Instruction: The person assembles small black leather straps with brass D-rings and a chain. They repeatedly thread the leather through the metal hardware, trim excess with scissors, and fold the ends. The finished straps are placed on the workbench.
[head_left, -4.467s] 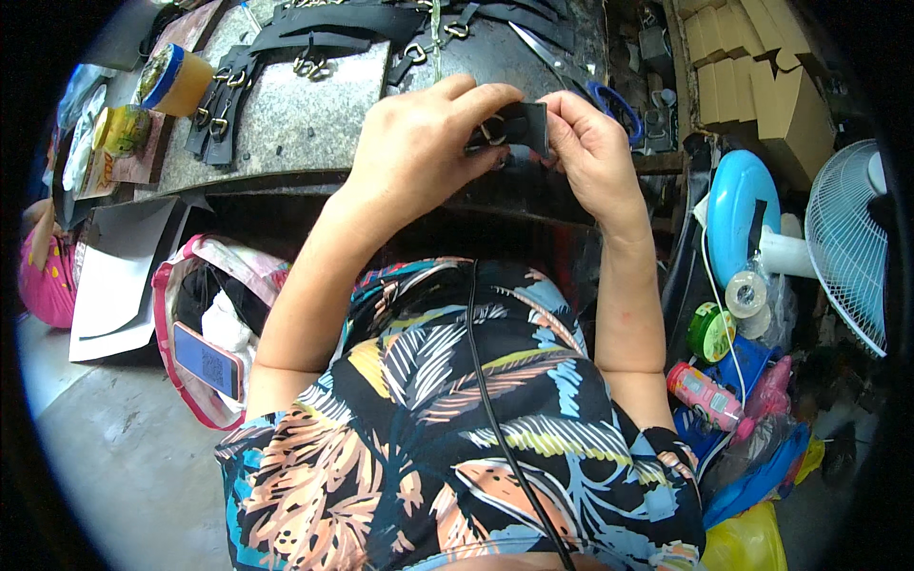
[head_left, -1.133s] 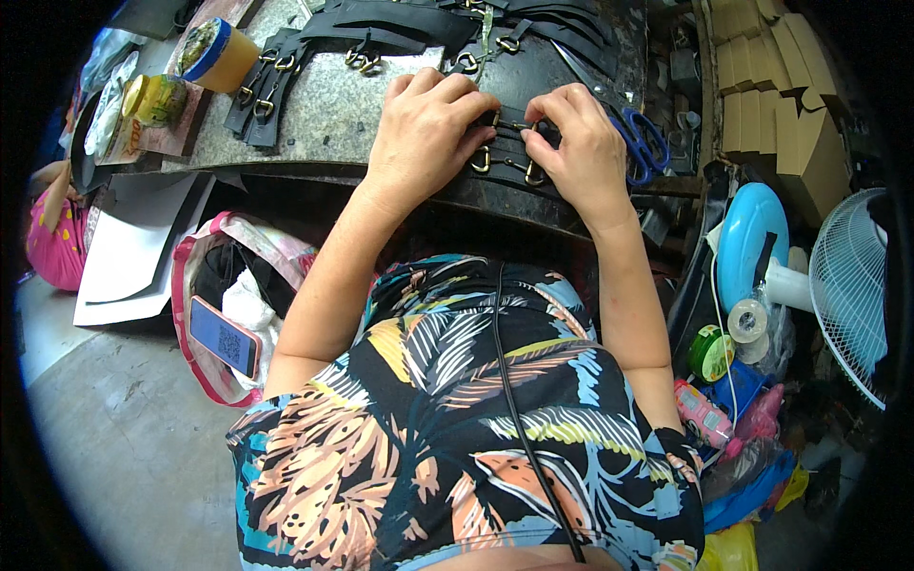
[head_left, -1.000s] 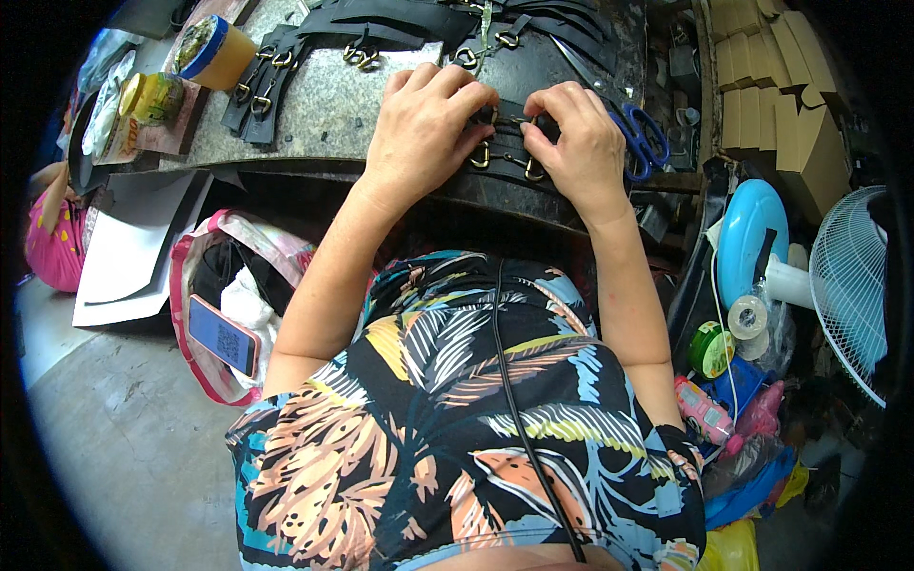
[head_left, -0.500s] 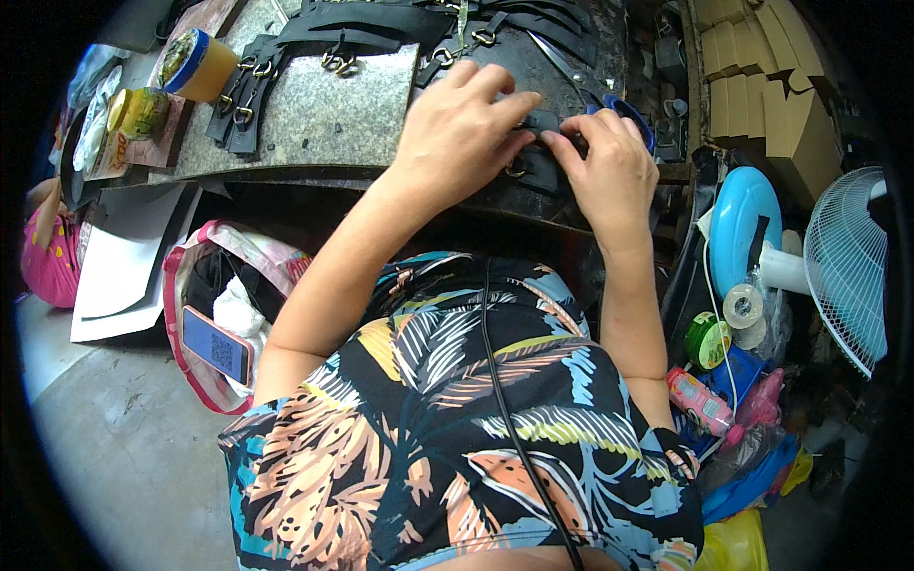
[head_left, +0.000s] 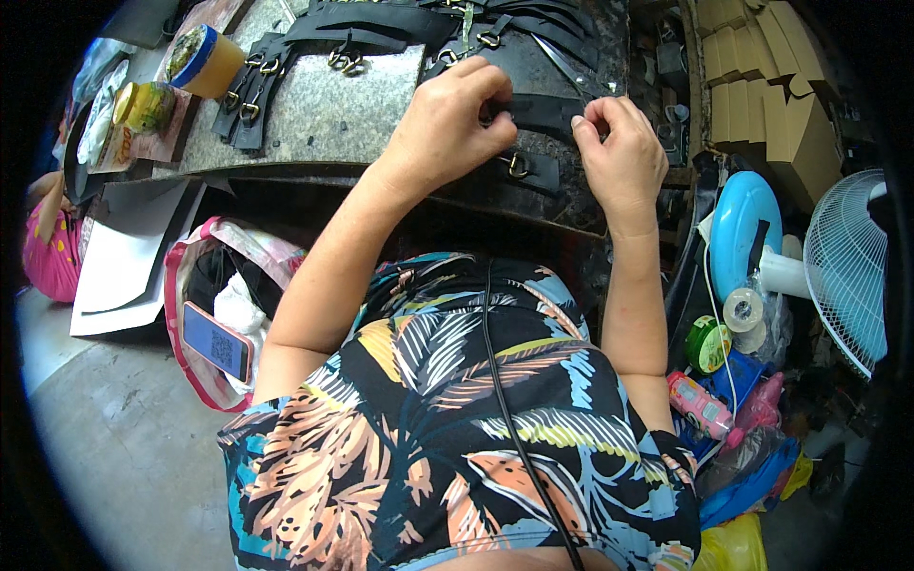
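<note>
My left hand (head_left: 452, 124) is closed in a pinch on a black leather strap (head_left: 545, 114), over the front of the dark worktable. The strap runs rightward to my right hand (head_left: 621, 157), whose thumb and curled fingers close at its right end. Just below lies a short black strap piece with a brass-coloured metal buckle (head_left: 517, 166). Behind my hands, scissors (head_left: 560, 63) lie with their blades pointing to the upper left; my right hand hides their handles. My left fingers cover that end of the strap.
Black straps with metal rings (head_left: 371, 29) lie across the back of a grey stone slab (head_left: 324, 114). Two jars (head_left: 211, 68) stand at the left. Below are an open bag (head_left: 176, 314) and phone (head_left: 217, 341). At right are a fan (head_left: 843, 271) and cardboard boxes (head_left: 795, 133).
My hands have moved apart, the right one slightly rightward, and more strap shows between them. The small buckled piece below is now uncovered. The scissors' blue handles have become hidden.
</note>
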The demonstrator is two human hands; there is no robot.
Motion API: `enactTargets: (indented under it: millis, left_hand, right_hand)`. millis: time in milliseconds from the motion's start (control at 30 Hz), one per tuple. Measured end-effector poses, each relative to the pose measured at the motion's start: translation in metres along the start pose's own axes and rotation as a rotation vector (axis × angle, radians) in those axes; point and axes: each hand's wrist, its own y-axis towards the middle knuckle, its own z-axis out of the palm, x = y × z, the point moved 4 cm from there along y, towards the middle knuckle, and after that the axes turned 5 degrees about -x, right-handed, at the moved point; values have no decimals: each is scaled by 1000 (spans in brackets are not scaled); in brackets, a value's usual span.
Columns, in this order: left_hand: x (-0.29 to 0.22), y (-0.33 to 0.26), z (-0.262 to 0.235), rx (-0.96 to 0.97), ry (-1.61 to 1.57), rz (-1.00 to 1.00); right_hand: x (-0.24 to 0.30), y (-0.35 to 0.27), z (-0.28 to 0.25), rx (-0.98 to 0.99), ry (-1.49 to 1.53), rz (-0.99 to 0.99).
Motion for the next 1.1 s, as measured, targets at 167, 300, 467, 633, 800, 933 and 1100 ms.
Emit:
enactTargets:
  millis: [167, 300, 467, 633, 800, 933, 1100]
  left_hand:
    - [8, 3, 3, -2, -123, -125]
    - [12, -2, -11, -87, -110, -49]
    - [13, -8, -12, 7, 324, 159]
    - [15, -12, -4, 42, 367, 178]
    - [15, -13, -7, 37, 329, 175]
    - [14, -13, -6, 39, 340, 142]
    - [13, -13, -5, 53, 353, 108]
  right_hand:
    - [0, 0, 1, 50, -3, -56]
    - [-1, 0, 0, 47, -39, 8]
    - [12, 7, 0, -77, 72, -244]
    - [29, 29, 34, -19, 121, -440]
    - [34, 39, 56, 151, 148, -414]
    - [17, 42, 39, 168, 461, -253]
    - [-15, 26, 20, 349, 596, 0]
